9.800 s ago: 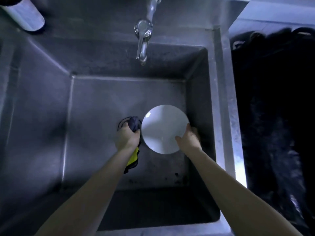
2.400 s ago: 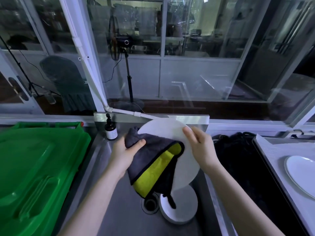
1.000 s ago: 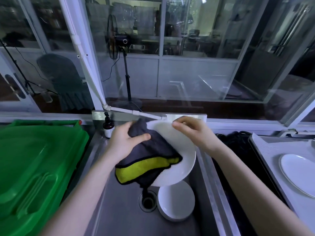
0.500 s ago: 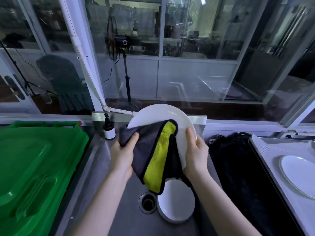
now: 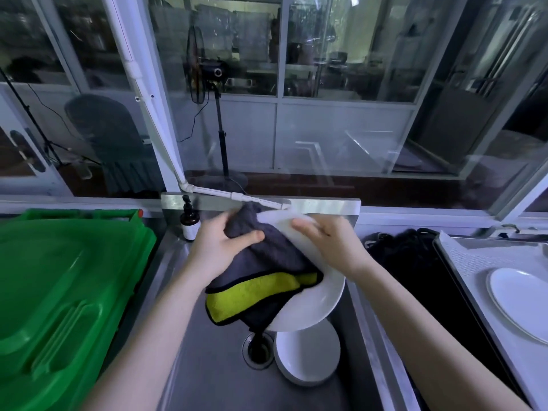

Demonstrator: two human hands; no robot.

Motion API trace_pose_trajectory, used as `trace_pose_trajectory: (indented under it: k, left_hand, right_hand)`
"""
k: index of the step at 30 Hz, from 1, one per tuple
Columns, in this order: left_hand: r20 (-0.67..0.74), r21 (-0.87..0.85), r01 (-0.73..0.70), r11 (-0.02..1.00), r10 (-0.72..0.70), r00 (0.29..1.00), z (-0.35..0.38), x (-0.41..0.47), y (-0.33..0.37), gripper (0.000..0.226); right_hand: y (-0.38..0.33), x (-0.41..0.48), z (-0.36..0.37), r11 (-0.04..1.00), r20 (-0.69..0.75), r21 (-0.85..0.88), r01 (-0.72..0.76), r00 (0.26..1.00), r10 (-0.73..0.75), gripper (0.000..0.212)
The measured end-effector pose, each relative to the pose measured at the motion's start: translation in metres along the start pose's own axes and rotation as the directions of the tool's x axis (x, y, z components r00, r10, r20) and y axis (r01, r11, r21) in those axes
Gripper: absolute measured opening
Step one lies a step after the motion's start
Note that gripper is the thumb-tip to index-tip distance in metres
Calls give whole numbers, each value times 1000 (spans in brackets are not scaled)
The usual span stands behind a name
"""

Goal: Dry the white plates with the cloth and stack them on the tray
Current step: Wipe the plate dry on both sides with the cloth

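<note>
While under cloth [image 5: 267, 262], plate [image 5: 310, 305] between fingers [image 5: 308, 228].

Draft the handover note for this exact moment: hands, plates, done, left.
Left hand grips the cloth against the held plate; right hand grips that plate's top rim, over the sink.
Done: one tray plate lies on the tray.
To do: finish wiping the held plate, stack it on the tray, then dry the sink plate beside the drain.

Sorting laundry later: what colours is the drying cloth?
The cloth is dark grey with a yellow-green side, clearest in the head view.
</note>
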State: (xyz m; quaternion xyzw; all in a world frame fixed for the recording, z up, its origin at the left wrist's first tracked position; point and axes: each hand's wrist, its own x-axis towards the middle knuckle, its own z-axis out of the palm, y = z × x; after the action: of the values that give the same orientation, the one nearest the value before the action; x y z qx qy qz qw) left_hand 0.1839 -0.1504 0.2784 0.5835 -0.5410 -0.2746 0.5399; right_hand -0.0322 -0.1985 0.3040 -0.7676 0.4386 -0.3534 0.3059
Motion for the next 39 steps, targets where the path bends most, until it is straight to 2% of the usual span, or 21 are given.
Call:
trace_pose_trajectory:
  k: [1, 3, 5, 6, 8, 11, 13, 16, 18, 20, 21, 23, 25, 27, 28, 30, 32, 33, 35, 37, 39]
  left_hand:
    - [-89, -155, 73, 985, -87, 992, 4, -5, -6, 27]
    - [-174, -475, 195, 858, -309, 935, 17, -18, -13, 27]
    - [-209, -591, 241, 770, -434, 876, 25, -24, -17, 29]
    - [-212, -587, 253, 769, -448, 869, 24, -23, -18, 25]
    - [-208, -544, 251, 801, -419, 884, 14, -18, -17, 12]
    - [-200, -346, 155, 925, -234, 952, -7, -9, -12, 13]
    - [-57, -78, 26, 997, -31, 998, -14, -2, -3, 22]
    - [207, 146, -139, 979, 107, 972, -8, 3, 12, 35]
    - [223, 165, -152, 974, 113, 968, -4, 5, 14, 37]
    - [130, 121, -96, 988, 80, 988, -4, 5, 7, 35]
    - [44, 46, -31, 998, 29, 999, -4, 3, 1, 34]
    - [-138, -251, 124, 960, -162, 977, 2, -8, -13, 29]
    - [-201, -549, 221, 806, -385, 901, 16, -23, -20, 25]
    - [-212, -637, 257, 727, -486, 848, 22, -26, -24, 18]
    - [-211, -630, 255, 733, -478, 853, 19, -23, -24, 16]
    - [-215, -585, 230, 778, -422, 881, 7, -16, -21, 14]
    - [-221, -483, 181, 857, -319, 922, -7, -9, -18, 16]
    - [-205, -385, 133, 913, -225, 953, -12, -5, -16, 18]
    - [-60, -142, 23, 990, -31, 998, -15, 2, -7, 24]
    - [113, 28, -51, 998, 48, 992, -13, 7, 2, 30]
    - [174, 83, -83, 993, 67, 982, -11, 10, 8, 33]
  right_hand:
    - [3, -3, 3, 980, -109, 183, -78, 989, 99, 48]
    - [6, -9, 18, 839, -285, 519, -162, 893, 349, 40]
    - [5, -19, 35, 722, -328, 668, -178, 801, 500, 33]
    - [8, -23, 40, 702, -303, 684, -198, 798, 521, 33]
    - [14, -28, 36, 742, -212, 620, -254, 857, 470, 37]
    - [14, -17, 5, 883, -94, 439, -169, 968, 232, 34]
    - [2, -2, -10, 969, 47, 239, -70, 997, 60, 28]
    - [-11, 11, -2, 991, 268, -106, 85, 962, -54, 36]
    - [-13, 11, 4, 978, 244, -162, 129, 966, -87, 33]
    - [-7, 9, 2, 982, 147, -137, 130, 983, -109, 44]
    - [-3, 7, 1, 994, 65, -69, 87, 994, -83, 49]
    - [2, 3, 7, 980, -156, 197, -30, 986, 61, 53]
    - [2, -9, 28, 858, -349, 500, -114, 881, 320, 56]
    - [2, -21, 49, 714, -347, 685, -143, 798, 492, 49]
    - [5, -25, 52, 689, -295, 704, -171, 812, 503, 43]
    - [8, -26, 39, 765, -190, 613, -197, 903, 385, 31]
    - [7, -13, 13, 844, -84, 520, -126, 976, 198, 22]
    - [3, -4, 2, 886, -28, 453, -102, 991, 129, 23]
    - [-8, 14, -8, 984, 111, 178, -26, 994, 6, 30]
    - [-18, 25, -5, 993, 227, -97, 63, 973, -39, 43]
    - [-20, 25, 0, 976, 199, -190, 106, 978, -68, 51]
